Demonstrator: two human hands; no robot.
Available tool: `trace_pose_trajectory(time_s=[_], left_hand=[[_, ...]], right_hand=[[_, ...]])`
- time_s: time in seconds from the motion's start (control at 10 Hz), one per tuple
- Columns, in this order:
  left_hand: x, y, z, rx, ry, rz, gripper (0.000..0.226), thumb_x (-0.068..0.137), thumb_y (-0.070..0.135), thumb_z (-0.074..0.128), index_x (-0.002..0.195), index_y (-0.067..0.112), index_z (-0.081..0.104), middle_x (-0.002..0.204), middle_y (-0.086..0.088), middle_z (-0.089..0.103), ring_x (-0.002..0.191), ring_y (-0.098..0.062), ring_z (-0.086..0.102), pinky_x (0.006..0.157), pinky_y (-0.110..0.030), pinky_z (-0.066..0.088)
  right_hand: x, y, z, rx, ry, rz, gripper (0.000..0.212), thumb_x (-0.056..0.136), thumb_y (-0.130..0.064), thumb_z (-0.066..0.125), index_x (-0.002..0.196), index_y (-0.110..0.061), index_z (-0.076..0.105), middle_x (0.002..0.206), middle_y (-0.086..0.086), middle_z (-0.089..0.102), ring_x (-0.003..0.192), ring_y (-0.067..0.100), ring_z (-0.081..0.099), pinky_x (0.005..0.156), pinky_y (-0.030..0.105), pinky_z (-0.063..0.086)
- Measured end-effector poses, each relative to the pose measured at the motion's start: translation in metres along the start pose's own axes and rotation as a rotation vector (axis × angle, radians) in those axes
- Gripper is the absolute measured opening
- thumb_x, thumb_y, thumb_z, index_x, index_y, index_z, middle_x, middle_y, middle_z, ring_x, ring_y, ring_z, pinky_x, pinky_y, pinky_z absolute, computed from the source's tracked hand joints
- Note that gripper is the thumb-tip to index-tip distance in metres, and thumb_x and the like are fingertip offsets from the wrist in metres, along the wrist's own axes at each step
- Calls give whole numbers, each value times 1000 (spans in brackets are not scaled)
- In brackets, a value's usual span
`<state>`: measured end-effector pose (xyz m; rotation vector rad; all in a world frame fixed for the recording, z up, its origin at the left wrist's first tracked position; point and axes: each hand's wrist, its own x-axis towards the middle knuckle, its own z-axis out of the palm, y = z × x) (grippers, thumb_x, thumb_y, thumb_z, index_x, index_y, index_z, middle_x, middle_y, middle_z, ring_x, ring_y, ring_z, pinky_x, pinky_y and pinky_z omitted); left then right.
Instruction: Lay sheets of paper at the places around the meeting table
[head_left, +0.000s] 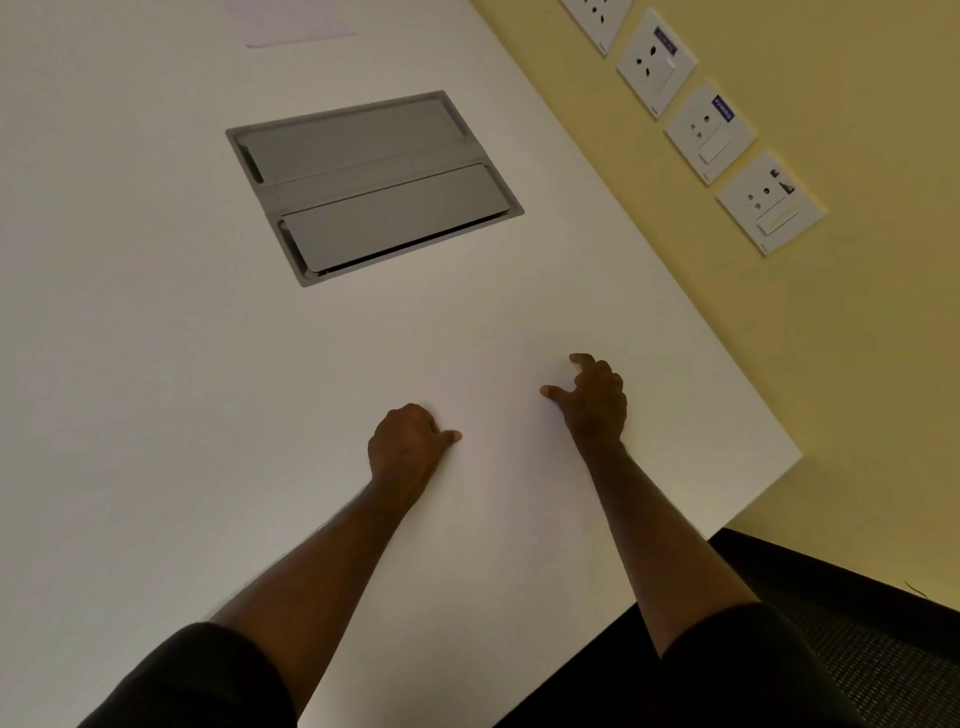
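Both my hands rest on the white meeting table (156, 364) near its right corner. My left hand (408, 444) is curled into a loose fist with the thumb pointing right, knuckles down on the surface. My right hand (592, 400) has its fingers apart and bent, fingertips touching the surface. A white sheet under or between my hands cannot be made out against the white top. Another sheet of paper (293, 23) lies flat at the far edge of the view, beyond the hatch.
A grey cable hatch (371, 187) with two closed flaps is set into the table ahead of my hands. The table's right edge runs along a yellow wall with several socket plates (709, 132). A dark chair (857, 639) stands at the near right corner.
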<state>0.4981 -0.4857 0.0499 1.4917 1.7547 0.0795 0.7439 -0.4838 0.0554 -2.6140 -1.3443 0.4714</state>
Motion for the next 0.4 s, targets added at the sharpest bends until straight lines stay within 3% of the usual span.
trace_pose_trajectory(time_s=[0.1,0.2,0.3,0.4], left_hand=[[-1,-1,0,-26,-19,7,42,81,54,73,68,15,64,69,-1,68,72,-23,67,64,-31,50],[-5,0,-9,-168,-33,4,48,88,54,64,64,13,70,57,-2,70,55,-20,70,65,-31,58],[-3,3,-32,-284,12,62,42,94,43,61,64,14,70,54,2,69,44,-13,66,63,-33,61],[-5,11,-65,-379,50,144,33,96,35,60,72,15,71,61,1,71,48,-14,67,62,-40,64]], right_hand=[[2,-3,-1,13,-6,12,71,79,-44,79,139,-21,50,127,9,59,123,30,51,101,45,47],[1,-7,-12,72,-14,39,70,78,-42,80,139,-22,50,124,7,62,122,28,53,102,44,47],[0,-16,-27,251,86,24,58,79,-38,79,130,-22,57,114,3,67,115,24,59,97,40,49],[-10,-35,-49,298,198,-56,43,85,-37,73,124,-22,61,110,2,67,110,23,60,94,39,51]])
